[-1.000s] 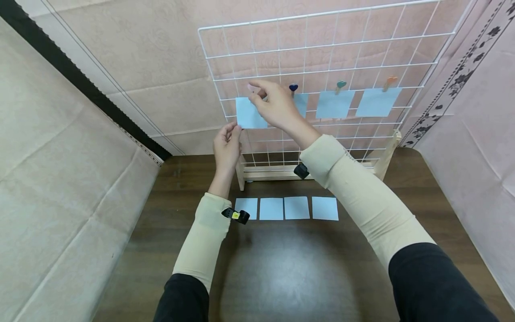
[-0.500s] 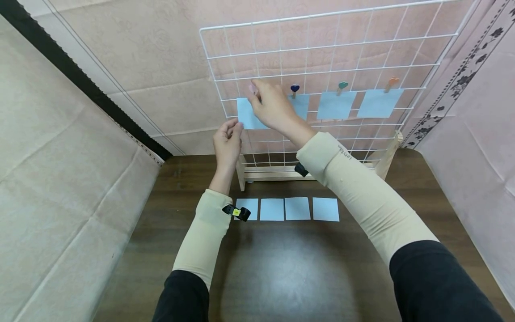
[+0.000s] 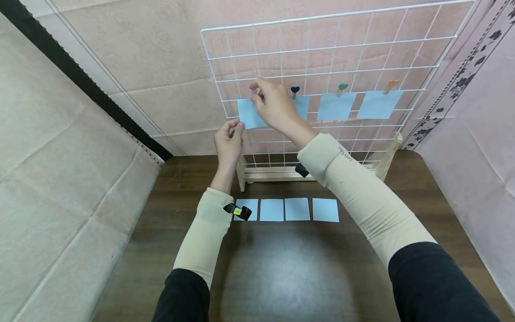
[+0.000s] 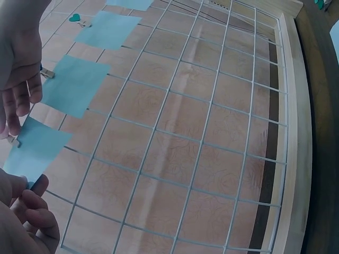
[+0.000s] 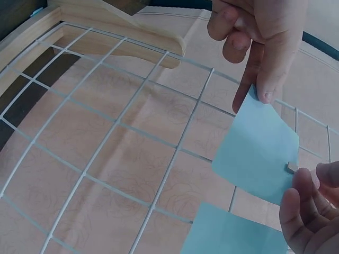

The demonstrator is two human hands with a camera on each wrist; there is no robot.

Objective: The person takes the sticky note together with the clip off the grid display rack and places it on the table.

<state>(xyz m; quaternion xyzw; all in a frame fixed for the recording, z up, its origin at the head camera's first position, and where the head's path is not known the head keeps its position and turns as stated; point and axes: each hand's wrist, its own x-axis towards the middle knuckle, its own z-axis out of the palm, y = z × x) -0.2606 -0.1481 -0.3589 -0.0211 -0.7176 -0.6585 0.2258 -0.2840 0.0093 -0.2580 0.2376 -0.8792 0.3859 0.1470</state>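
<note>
- The left hand [image 3: 228, 141] has its grip on the leftmost blue note [image 3: 250, 115], thumb and fingers pinching the lower left corner.
- The right hand [image 3: 277, 103] reaches across the note's upper right part; its grip is closed on a pale purple clip [image 3: 254, 91], whose wooden tip laps the note's upper edge in the right wrist view.
- That note lies at the left of the white wire grid [image 3: 338, 16], in front of the wires, level with a row of other notes.
- To its right hang the second note [image 3: 301, 106] under a dark blue heart clip [image 3: 295, 89], the third note [image 3: 336, 106] under a green heart clip [image 3: 343, 86], and the fourth note [image 3: 379, 104] under an orange clip [image 3: 392, 83].
- The right hand partly hides the second note from the head camera.
- A pale wooden base [image 3: 277, 174] carries the grid on the brown tabletop [image 3: 289, 268].
- Four loose blue notes [image 3: 271, 210] lie side by side in front of the base; a black wrist device [image 3: 241, 212] overlaps the leftmost.
- Cream sleeves [image 3: 362, 197] cover both forearms.
</note>
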